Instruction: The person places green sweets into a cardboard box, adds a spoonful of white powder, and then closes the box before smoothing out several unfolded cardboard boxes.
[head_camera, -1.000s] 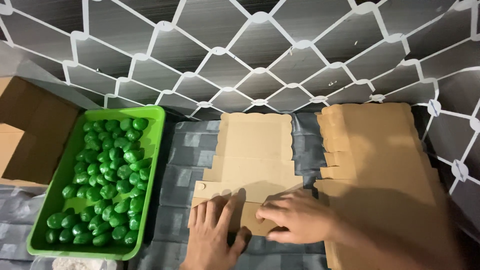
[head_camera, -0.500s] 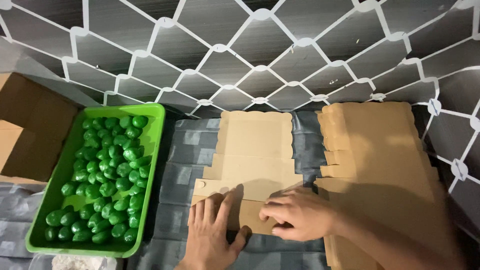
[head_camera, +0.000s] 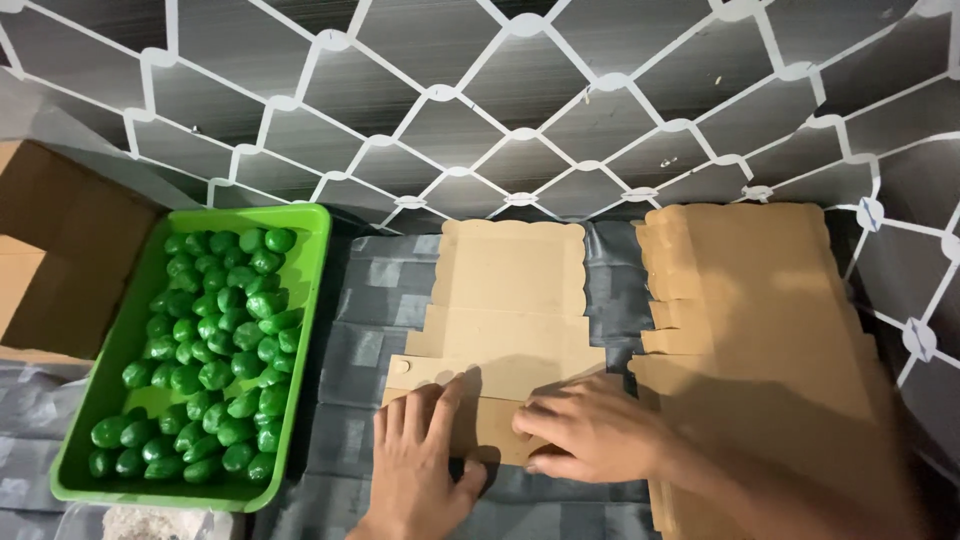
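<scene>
A flat, unfolded brown cardboard box blank (head_camera: 510, 310) lies on the grey patterned surface in front of me. My left hand (head_camera: 420, 465) lies flat on its near flap, fingers spread and pointing away. My right hand (head_camera: 590, 435) presses the same near flap from the right, fingers curled along its edge and thumb tucked under. Neither hand lifts anything off the surface.
A green plastic tray (head_camera: 310, 300) full of small green wrapped pieces (head_camera: 215, 350) sits to the left. A stack of flat cardboard blanks (head_camera: 760, 320) lies to the right. An open brown carton (head_camera: 50, 250) stands at far left. A grey wall with white lattice (head_camera: 500, 110) rises behind.
Both hands stay on the near flap of the cardboard blank. The view has shifted slightly. My right hand has curled a little more along the flap's edge.
</scene>
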